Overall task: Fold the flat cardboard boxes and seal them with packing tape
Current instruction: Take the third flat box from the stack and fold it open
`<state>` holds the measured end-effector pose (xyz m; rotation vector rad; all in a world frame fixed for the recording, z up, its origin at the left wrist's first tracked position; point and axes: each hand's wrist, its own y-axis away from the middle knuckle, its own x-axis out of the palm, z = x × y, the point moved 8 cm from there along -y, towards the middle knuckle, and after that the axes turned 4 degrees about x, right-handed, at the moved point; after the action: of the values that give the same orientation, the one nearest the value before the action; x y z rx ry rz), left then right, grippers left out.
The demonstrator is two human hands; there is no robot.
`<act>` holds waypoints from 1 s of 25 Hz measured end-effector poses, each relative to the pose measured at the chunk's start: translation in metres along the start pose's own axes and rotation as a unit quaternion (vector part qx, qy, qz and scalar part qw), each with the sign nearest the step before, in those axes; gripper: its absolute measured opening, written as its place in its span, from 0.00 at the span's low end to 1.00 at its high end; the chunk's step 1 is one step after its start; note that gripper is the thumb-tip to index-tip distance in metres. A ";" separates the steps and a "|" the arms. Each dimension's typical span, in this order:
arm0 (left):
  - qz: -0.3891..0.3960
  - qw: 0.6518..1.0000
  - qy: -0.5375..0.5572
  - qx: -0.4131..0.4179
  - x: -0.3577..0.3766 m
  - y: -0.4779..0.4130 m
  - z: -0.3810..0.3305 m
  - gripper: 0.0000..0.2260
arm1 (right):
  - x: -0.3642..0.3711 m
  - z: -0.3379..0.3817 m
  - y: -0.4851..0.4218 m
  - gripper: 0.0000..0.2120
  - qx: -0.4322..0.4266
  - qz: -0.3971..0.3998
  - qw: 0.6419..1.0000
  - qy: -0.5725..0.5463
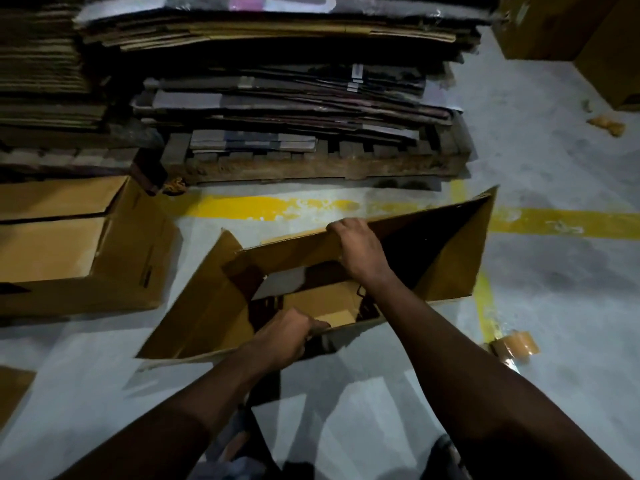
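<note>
Now, cardboard box: stands on the grey floor right in front of the person, partly opened, with its flaps splayed out to left and right and a dark inside.
Right hand: reaches across the box and grips its far upper edge, fingers curled over the cardboard.
Left hand: holds the near edge of the same box, fingers hooked over the rim into the opening.
Packing tape: a brown roll lies on the floor to the right of the box, apart from both hands and just beside a yellow floor line.
Second box: already set up at the left, its top flaps folded shut with a seam between them; whether tape covers the seam cannot be told.
Flat cardboard stacks: piled high on a wooden pallet beyond the held box.
Brown cartons: stand at the upper right.
Cardboard scrap: lies on the floor near those cartons.
Cardboard sheet: juts in at the lower left edge.
</note>
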<state>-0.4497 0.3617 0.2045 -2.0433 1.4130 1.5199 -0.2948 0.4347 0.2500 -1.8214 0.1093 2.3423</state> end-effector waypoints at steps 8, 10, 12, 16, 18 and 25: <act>0.015 0.999 0.038 -0.013 0.006 0.017 0.019 0.17 | -0.008 -0.108 0.005 0.14 0.203 -0.062 0.972 0.099; 0.052 0.998 0.015 -0.025 0.010 0.026 0.027 0.11 | -0.010 -0.119 0.002 0.14 0.210 -0.057 0.970 0.112; 0.056 0.998 0.008 -0.019 0.009 0.027 0.029 0.10 | -0.009 -0.120 -0.004 0.14 0.187 -0.036 0.974 0.121; 0.069 0.996 -0.049 0.017 0.008 0.020 0.009 0.15 | -0.006 -0.078 -0.027 0.13 0.121 -0.040 0.987 0.098; 0.072 0.995 -0.061 0.041 0.011 0.017 -0.003 0.19 | 0.002 -0.048 -0.040 0.16 0.085 -0.034 0.994 0.065; 0.104 0.993 -0.045 0.018 0.012 0.026 0.021 0.17 | 0.002 -0.071 -0.038 0.18 0.170 -0.058 0.982 0.063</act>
<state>-0.4828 0.3558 0.1939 -1.8297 1.6466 1.6320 -0.2208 0.4610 0.2316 -1.7520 0.3838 1.9833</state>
